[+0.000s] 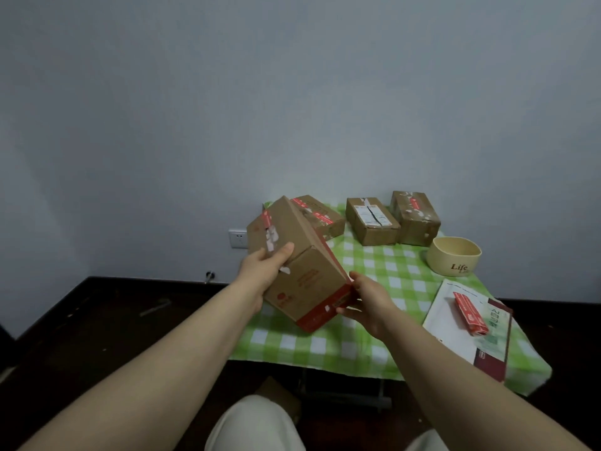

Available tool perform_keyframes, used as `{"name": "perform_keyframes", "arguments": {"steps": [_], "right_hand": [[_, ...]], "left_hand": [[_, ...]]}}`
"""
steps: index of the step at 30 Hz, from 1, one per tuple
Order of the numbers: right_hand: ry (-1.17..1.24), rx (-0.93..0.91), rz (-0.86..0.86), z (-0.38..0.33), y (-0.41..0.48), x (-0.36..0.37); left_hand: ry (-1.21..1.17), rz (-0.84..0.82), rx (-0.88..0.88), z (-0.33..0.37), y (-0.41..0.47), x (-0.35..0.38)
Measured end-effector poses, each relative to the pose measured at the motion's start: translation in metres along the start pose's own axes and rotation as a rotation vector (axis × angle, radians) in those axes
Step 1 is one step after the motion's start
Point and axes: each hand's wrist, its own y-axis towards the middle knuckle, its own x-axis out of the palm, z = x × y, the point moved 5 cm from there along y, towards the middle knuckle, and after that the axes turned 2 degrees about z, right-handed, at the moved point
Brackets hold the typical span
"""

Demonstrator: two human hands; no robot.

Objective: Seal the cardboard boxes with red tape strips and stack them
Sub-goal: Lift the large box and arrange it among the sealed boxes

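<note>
I hold a large cardboard box (302,265) tilted above the table's left side, with red tape along its top seam and near end. My left hand (265,271) grips its left face, thumb on top. My right hand (367,304) grips the near right corner over the red tape. Behind it lies a smaller box (325,218) with red tape strips. Two more boxes stand at the back: one (372,221) with a white label and a slit seam, one (416,218) with red tape. Red tape strips (470,312) lie on a white sheet (455,327) at the right.
A small table with a green checked cloth (374,268) stands against a grey wall. A cream bowl (453,255) marked "Life" sits at the right. The white sheet rests on a dark red board (491,362) over the table's right edge. My knees are below.
</note>
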Motion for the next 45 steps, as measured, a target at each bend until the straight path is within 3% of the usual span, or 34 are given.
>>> {"name": "perform_keyframes", "arguments": {"steps": [5,13,20,24,27,31,34,37,41,45], "right_hand": [[-0.244,0.054,0.047,-0.002,-0.004,-0.008],[-0.168,0.041,-0.097,-0.015,-0.003,-0.006],[-0.229,0.027,-0.065,-0.018,-0.002,-0.013],[-0.463,-0.221,0.083,-0.059,0.008,-0.013],[-0.884,-0.511,0.141,-0.091,0.019,0.006],[-1.218,-0.701,-0.014,-0.106,0.04,0.051],[-1.409,-0.678,-0.118,-0.099,0.061,0.075],[-1.589,-0.641,-0.098,-0.091,0.076,0.085],[-1.606,-0.667,-0.031,-0.092,0.081,0.089],[-1.56,-0.697,-0.03,-0.085,0.081,0.088]], "left_hand": [[-0.051,0.012,0.042,-0.017,-0.005,0.012],[-0.006,0.006,-0.016,-0.022,0.0,0.025],[0.09,-0.021,-0.005,-0.023,0.012,0.029],[0.112,-0.068,-0.029,-0.016,0.026,0.034],[0.332,0.053,0.105,0.003,0.044,0.024],[0.747,0.169,0.48,0.036,0.069,0.014],[0.96,0.032,0.695,0.05,0.093,0.025],[1.281,-0.171,0.717,0.047,0.117,0.04],[1.51,-0.273,0.795,0.043,0.137,0.047],[1.562,-0.213,0.862,0.033,0.151,0.045]]}}
